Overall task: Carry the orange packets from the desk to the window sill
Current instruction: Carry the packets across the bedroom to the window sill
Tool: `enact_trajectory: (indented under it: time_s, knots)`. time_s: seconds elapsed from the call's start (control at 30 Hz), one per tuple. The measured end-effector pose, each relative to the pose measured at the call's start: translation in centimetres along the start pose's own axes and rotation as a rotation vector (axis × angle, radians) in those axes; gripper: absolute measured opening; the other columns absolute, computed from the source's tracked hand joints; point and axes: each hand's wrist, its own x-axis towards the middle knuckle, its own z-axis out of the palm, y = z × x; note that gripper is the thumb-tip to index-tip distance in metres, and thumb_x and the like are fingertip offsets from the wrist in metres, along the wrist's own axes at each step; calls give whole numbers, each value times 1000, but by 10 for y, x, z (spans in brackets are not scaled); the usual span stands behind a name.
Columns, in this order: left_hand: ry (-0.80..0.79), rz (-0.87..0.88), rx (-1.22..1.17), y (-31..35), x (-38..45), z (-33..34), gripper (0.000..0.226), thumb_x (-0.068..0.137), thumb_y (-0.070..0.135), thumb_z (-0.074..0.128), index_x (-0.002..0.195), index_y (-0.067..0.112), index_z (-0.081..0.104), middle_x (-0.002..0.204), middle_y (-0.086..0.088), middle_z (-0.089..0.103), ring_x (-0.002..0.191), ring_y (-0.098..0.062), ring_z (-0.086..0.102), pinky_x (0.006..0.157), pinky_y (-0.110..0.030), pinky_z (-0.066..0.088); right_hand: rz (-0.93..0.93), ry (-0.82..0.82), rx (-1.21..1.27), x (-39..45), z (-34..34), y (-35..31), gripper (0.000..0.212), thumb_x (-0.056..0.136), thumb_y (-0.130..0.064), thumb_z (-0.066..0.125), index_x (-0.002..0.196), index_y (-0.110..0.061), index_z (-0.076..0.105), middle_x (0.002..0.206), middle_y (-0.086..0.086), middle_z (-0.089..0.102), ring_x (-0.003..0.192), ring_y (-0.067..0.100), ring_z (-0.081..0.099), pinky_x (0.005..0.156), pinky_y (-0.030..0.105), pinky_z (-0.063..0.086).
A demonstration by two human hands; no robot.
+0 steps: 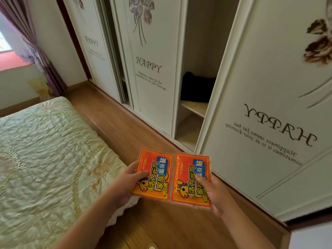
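Note:
Two orange packets with blue and black print are held side by side over the wooden floor. My left hand (125,182) grips the left orange packet (152,172) at its lower left edge, thumb on top. My right hand (213,192) grips the right orange packet (188,178) at its lower right edge. The window sill (12,63) shows pink at the far upper left, under the window and beside a purple curtain (41,56). The desk is out of view.
A bed (45,150) with a pale quilted cover fills the left. A white wardrobe (260,105) with sliding doors lines the right; one door stands open on a shelf with dark clothing (195,87). A strip of wooden floor (115,115) runs between them toward the window.

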Motion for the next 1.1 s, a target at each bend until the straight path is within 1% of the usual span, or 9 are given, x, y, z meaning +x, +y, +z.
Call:
enact_trajectory:
  time_s: [0.1, 0.17, 0.33, 0.47, 0.67, 0.87, 0.93, 1.03, 1.1]
  knots:
    - [-17, 6, -5, 28, 30, -19, 29, 91, 9, 62, 106, 34, 61, 94, -11, 79, 76, -30, 77, 58, -38, 63, -5, -10, -21, 37, 18, -17, 23, 94, -24, 62, 116, -18, 63, 102, 14, 79, 91, 34, 76, 73, 46, 61]
    - [-17, 6, 4, 43, 50, -26, 30, 91, 10, 62, 109, 34, 60, 95, -11, 79, 78, -30, 77, 59, -37, 62, -6, -11, -28, 59, 26, -27, 23, 94, -24, 61, 116, -18, 63, 102, 14, 79, 92, 34, 76, 75, 47, 61]
    - [-5, 6, -21, 67, 96, -32, 33, 91, 12, 63, 117, 31, 61, 101, -12, 78, 84, -32, 76, 60, -38, 62, 5, -22, -52, 109, 30, -51, 22, 94, -25, 61, 115, -18, 64, 99, 13, 80, 88, 32, 77, 63, 39, 62]
    - [18, -16, -37, 80, 141, -28, 33, 91, 12, 63, 118, 30, 60, 102, -13, 78, 87, -33, 76, 62, -38, 62, 18, -25, -76, 158, 23, -70, 25, 93, -26, 63, 117, -19, 64, 100, 13, 79, 89, 33, 76, 66, 41, 62]
    - [85, -6, -68, 112, 221, -7, 30, 91, 10, 62, 118, 24, 59, 101, -16, 78, 82, -32, 76, 59, -37, 62, 34, -71, -118, 249, 3, -116, 22, 94, -22, 62, 115, -15, 64, 100, 14, 79, 90, 33, 76, 70, 44, 61]
    - [152, 52, -127, 147, 275, 6, 30, 91, 5, 61, 115, 24, 61, 97, -12, 79, 77, -29, 76, 59, -37, 63, 49, -158, -142, 327, -6, -166, 18, 95, -15, 59, 112, -13, 64, 94, 13, 80, 83, 29, 78, 59, 38, 62]
    - [182, 56, -137, 157, 285, 3, 30, 91, 7, 61, 116, 23, 60, 99, -13, 78, 80, -30, 76, 61, -38, 63, 63, -182, -145, 350, -2, -176, 17, 94, -15, 60, 111, -13, 64, 93, 13, 80, 83, 30, 77, 61, 40, 63]
    - [221, 63, -171, 170, 301, -10, 32, 90, 9, 62, 118, 23, 59, 102, -15, 77, 88, -35, 75, 68, -42, 64, 86, -224, -142, 383, 11, -187, 20, 94, -16, 61, 113, -12, 64, 98, 17, 79, 88, 35, 76, 71, 48, 62]
    - [247, 68, -189, 177, 312, -21, 34, 90, 9, 63, 120, 22, 58, 104, -16, 77, 89, -36, 75, 68, -43, 64, 108, -255, -150, 406, 22, -191, 22, 93, -17, 63, 114, -12, 63, 99, 18, 78, 88, 36, 76, 70, 48, 62]
